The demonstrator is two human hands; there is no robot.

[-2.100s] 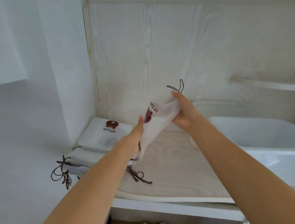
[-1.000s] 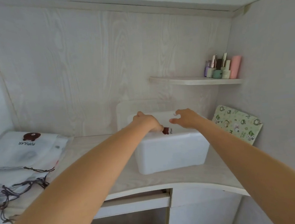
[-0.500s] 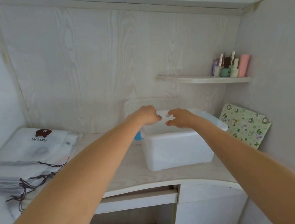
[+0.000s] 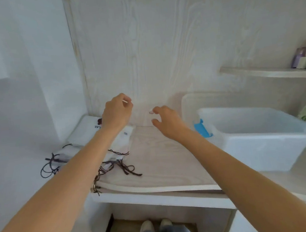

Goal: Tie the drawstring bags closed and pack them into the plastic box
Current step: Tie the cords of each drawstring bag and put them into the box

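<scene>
Drawstring bags [image 4: 87,134] stacked flat at left end of tabletop [image 4: 162,163], dark cords [image 4: 119,167] trailing off near edge, stack partly hidden by left forearm. Left hand [image 4: 117,112] above stack, fingers loosely curled, holding nothing. Right hand [image 4: 164,121] mid-air, fingers apart, empty. Plastic box [image 4: 261,141] at right; contents unclear.

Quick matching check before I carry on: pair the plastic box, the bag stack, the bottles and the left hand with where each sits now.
1 plastic box
2 bag stack
3 bottles
4 left hand

a on the wall shelf
b desk, left end
c desk, right side
d raised above the bag stack, holding nothing

Pairs: 1-c, 2-b, 3-a, 4-d
</scene>
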